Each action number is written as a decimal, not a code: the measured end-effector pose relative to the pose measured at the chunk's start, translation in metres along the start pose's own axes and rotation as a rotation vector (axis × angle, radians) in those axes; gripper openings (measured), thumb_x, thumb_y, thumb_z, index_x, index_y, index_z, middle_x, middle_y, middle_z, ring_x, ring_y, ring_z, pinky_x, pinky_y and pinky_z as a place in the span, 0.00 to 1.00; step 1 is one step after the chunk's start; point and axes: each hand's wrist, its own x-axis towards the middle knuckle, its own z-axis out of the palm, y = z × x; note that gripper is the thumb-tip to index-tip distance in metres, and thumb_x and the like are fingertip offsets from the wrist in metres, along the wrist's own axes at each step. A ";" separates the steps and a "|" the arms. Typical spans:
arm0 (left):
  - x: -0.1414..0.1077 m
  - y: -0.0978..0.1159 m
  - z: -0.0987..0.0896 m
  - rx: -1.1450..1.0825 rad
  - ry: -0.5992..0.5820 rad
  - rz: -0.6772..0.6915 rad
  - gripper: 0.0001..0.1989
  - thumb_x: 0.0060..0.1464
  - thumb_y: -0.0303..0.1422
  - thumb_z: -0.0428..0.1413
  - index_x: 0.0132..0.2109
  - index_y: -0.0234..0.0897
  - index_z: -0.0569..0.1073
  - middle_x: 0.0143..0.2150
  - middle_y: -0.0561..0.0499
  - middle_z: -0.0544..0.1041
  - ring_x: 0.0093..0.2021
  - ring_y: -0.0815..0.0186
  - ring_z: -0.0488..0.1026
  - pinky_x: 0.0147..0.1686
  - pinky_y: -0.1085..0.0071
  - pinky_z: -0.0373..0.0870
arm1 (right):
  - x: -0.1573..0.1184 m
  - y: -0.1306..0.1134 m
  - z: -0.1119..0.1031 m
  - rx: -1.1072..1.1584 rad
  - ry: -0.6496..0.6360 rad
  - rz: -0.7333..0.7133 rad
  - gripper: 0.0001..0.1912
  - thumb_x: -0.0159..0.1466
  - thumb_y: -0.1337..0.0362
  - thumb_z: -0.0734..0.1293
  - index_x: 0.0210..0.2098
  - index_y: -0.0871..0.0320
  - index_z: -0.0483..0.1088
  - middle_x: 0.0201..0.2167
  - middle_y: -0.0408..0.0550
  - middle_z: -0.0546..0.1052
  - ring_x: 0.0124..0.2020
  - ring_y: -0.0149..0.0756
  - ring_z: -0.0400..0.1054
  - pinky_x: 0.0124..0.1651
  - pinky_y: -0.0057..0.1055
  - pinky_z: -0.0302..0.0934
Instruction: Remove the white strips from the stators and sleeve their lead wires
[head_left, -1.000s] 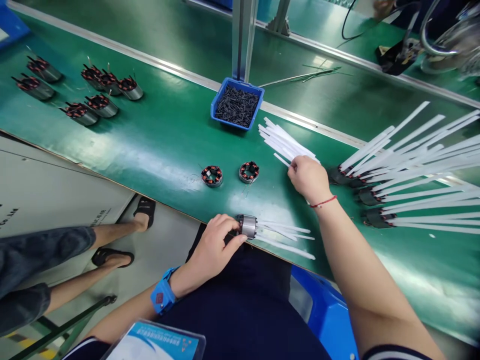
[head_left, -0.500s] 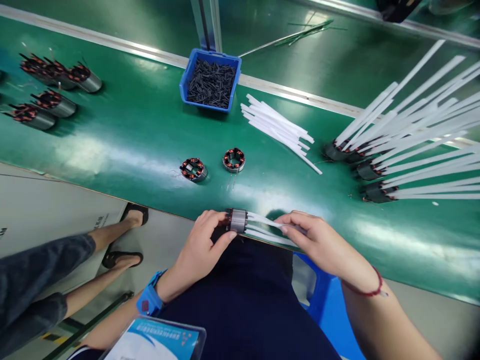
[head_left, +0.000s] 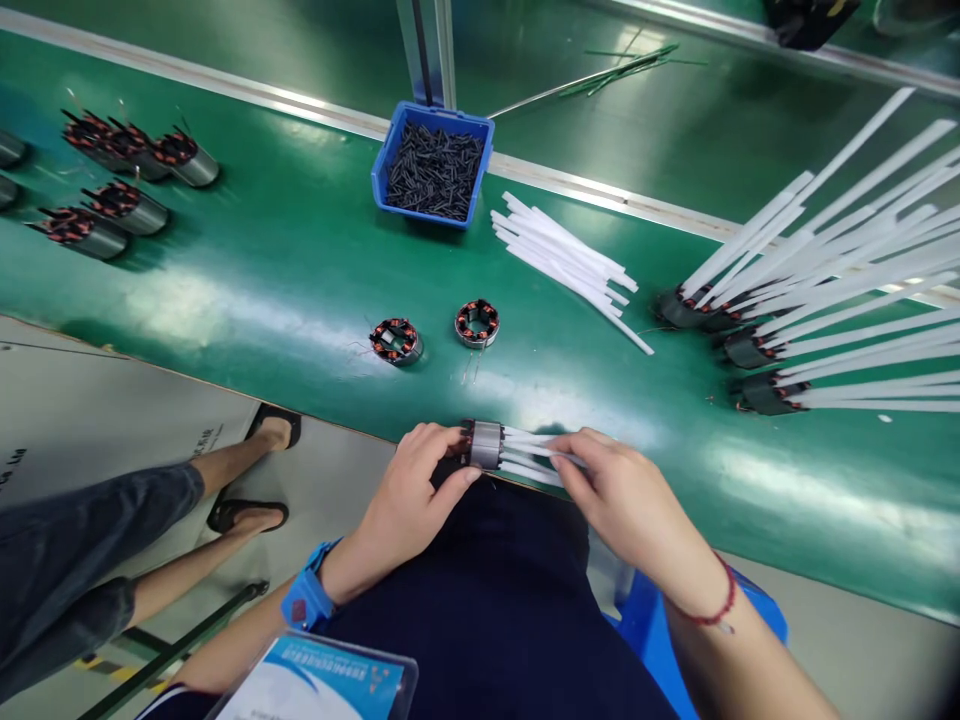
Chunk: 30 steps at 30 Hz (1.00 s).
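My left hand [head_left: 424, 475] grips a motor stator [head_left: 487, 445] at the bench's front edge, fingers and thumb on its left end. Several white tubes [head_left: 525, 470] stick out of the stator's right end. With thumb and fingertips closed, my right hand [head_left: 619, 480] pinches one or more of these white tubes a short way from the stator; exactly how many, I cannot tell. Beyond my hands, a stator with copper windings [head_left: 396, 341] and a thinner wound ring [head_left: 477, 323] rest on the green bench.
A blue bin [head_left: 433, 165] full of short black pieces stands at the back. Loose white tubes [head_left: 566, 260] lie right of it. Stators with long white tubes [head_left: 769, 392] stand at the right, wound stators [head_left: 124, 205] at the left. A person's legs [head_left: 165, 500] are at lower left.
My right hand has slid left along the white tubes, closer to the stator. My left hand still holds the stator. The whole view has shifted slightly.
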 end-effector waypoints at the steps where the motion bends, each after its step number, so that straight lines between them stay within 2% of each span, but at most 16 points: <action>1: 0.000 0.000 0.000 0.004 0.004 0.006 0.10 0.59 0.32 0.52 0.48 0.36 0.66 0.39 0.49 0.69 0.41 0.63 0.65 0.42 0.66 0.63 | 0.004 -0.002 0.006 0.012 0.006 -0.005 0.09 0.66 0.65 0.58 0.40 0.54 0.70 0.37 0.45 0.75 0.37 0.37 0.69 0.40 0.32 0.58; 5: 0.000 -0.002 -0.003 -0.005 0.003 0.032 0.12 0.59 0.31 0.51 0.50 0.36 0.66 0.41 0.48 0.70 0.42 0.63 0.65 0.43 0.65 0.63 | 0.017 -0.015 0.022 0.194 -0.052 -0.086 0.08 0.65 0.67 0.59 0.38 0.54 0.69 0.37 0.44 0.73 0.37 0.34 0.67 0.40 0.30 0.57; 8: -0.002 -0.004 -0.008 -0.050 -0.047 0.070 0.12 0.61 0.27 0.46 0.51 0.36 0.66 0.44 0.47 0.70 0.43 0.64 0.65 0.45 0.65 0.62 | 0.022 -0.021 0.026 0.327 -0.064 -0.089 0.07 0.65 0.68 0.58 0.35 0.55 0.67 0.34 0.43 0.71 0.35 0.32 0.65 0.39 0.29 0.56; 12: -0.003 -0.007 -0.010 -0.068 -0.066 0.083 0.10 0.62 0.25 0.44 0.44 0.36 0.69 0.40 0.49 0.71 0.40 0.65 0.64 0.42 0.66 0.61 | 0.023 -0.020 0.028 0.476 -0.094 -0.073 0.07 0.66 0.67 0.58 0.34 0.56 0.66 0.32 0.42 0.69 0.35 0.31 0.62 0.40 0.29 0.56; 16: -0.002 -0.006 -0.002 -0.063 0.022 0.099 0.07 0.61 0.27 0.47 0.38 0.35 0.69 0.34 0.50 0.71 0.36 0.65 0.64 0.37 0.67 0.61 | 0.022 -0.018 0.031 0.651 -0.167 -0.007 0.06 0.64 0.62 0.62 0.36 0.57 0.68 0.33 0.42 0.68 0.34 0.31 0.62 0.39 0.27 0.56; 21: -0.005 -0.009 0.008 -0.069 0.200 0.218 0.07 0.60 0.24 0.48 0.35 0.34 0.70 0.31 0.49 0.71 0.33 0.66 0.63 0.35 0.67 0.61 | 0.023 -0.017 0.038 0.870 -0.231 0.145 0.11 0.60 0.56 0.66 0.36 0.58 0.69 0.29 0.41 0.70 0.29 0.28 0.61 0.35 0.25 0.56; 24: -0.008 -0.012 0.013 -0.046 0.315 0.318 0.06 0.57 0.23 0.50 0.37 0.35 0.70 0.32 0.49 0.73 0.34 0.66 0.64 0.36 0.66 0.61 | 0.022 -0.016 0.043 0.909 -0.199 0.184 0.13 0.59 0.54 0.67 0.36 0.58 0.70 0.29 0.42 0.71 0.30 0.29 0.61 0.35 0.26 0.56; 26: -0.008 -0.012 0.015 -0.063 0.367 0.339 0.06 0.56 0.22 0.51 0.38 0.36 0.70 0.32 0.50 0.73 0.34 0.66 0.65 0.37 0.65 0.62 | 0.020 -0.016 0.046 0.881 -0.149 0.199 0.14 0.59 0.53 0.67 0.36 0.59 0.70 0.29 0.42 0.70 0.29 0.29 0.60 0.34 0.26 0.55; 28: -0.007 -0.009 0.015 -0.126 0.360 0.266 0.05 0.57 0.24 0.50 0.37 0.36 0.69 0.33 0.50 0.72 0.35 0.66 0.66 0.38 0.66 0.63 | 0.018 -0.015 0.050 0.810 -0.082 0.208 0.15 0.58 0.52 0.67 0.34 0.59 0.69 0.26 0.41 0.69 0.27 0.29 0.58 0.31 0.26 0.54; 30: -0.005 -0.004 0.014 -0.177 0.299 0.154 0.01 0.57 0.28 0.52 0.38 0.36 0.68 0.36 0.49 0.71 0.38 0.65 0.66 0.40 0.65 0.65 | 0.016 -0.015 0.052 0.732 -0.017 0.210 0.15 0.58 0.51 0.67 0.32 0.59 0.68 0.24 0.41 0.68 0.25 0.29 0.57 0.29 0.26 0.53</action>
